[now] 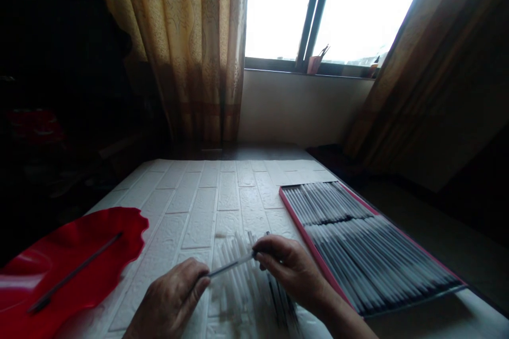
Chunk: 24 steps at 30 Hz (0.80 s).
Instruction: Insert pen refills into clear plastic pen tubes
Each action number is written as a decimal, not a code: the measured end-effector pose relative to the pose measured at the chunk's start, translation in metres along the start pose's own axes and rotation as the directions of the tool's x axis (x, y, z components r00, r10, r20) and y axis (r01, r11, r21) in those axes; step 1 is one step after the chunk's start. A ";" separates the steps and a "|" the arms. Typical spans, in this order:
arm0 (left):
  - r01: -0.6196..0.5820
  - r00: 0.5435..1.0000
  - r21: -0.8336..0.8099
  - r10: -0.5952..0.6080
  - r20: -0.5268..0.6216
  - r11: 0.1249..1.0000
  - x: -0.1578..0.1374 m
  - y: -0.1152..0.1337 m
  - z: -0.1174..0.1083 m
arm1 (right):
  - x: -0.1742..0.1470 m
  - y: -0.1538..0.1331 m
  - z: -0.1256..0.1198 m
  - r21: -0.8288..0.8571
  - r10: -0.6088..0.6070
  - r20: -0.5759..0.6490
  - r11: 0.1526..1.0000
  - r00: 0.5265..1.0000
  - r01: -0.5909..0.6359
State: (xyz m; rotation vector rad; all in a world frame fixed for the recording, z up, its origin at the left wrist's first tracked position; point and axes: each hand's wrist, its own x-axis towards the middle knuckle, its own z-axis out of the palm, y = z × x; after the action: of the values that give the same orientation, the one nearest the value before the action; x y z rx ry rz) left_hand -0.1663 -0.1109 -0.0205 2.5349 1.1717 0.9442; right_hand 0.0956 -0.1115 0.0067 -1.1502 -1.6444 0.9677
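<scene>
A slim pen (231, 265) with a clear barrel is held at a slant between my two hands. My left hand (173, 294) pinches its lower left end, and my right hand (292, 265) grips the upper right end, where a dark tip shows between thumb and finger. Beneath them lie several clear pen barrels (234, 288), blurred, on the white brick-patterned table cover. Dark slim pieces (277, 296), perhaps refills or pens, lie partly under my right hand. Whether the held pen's parts are fully joined I cannot tell.
Right of my hands, a red-edged box (297, 228) holds two rows of pens (374, 254). At the left, a red wavy-rimmed dish (133, 246) holds one dark, thin pen-like stick (79, 270). Curtains (199, 53) and a window with a cup (314, 64) stand beyond the table.
</scene>
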 end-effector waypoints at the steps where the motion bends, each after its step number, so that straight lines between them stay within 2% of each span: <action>1: 0.012 1.000 0.002 -0.012 0.015 1.000 0.000 -0.001 0.000 | 0.000 0.000 0.000 -0.005 -0.001 0.000 1.000 1.000 0.001; 6: 0.002 1.000 0.028 -0.002 0.015 1.000 -0.002 -0.004 0.003 | 0.002 -0.001 -0.001 -0.042 -0.009 -0.002 0.999 1.000 0.008; 14: -0.036 0.997 0.065 0.041 -0.070 0.997 0.000 -0.003 0.002 | 0.000 -0.001 -0.001 -0.063 -0.006 -0.002 0.998 1.000 0.006; 19: -0.056 0.997 0.029 0.058 -0.046 0.998 0.008 0.004 -0.004 | 0.001 -0.001 -0.002 -0.078 -0.021 -0.001 0.997 1.000 0.020; 24: -0.031 0.999 0.004 0.032 -0.014 0.999 0.008 0.006 -0.008 | 0.001 0.001 0.000 -0.059 0.016 0.002 0.998 1.000 -0.016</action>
State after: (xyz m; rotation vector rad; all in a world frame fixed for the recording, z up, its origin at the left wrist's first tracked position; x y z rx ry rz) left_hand -0.1635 -0.1095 -0.0080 2.5609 1.1416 0.9693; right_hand 0.0957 -0.1104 0.0064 -1.2032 -1.6779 0.9367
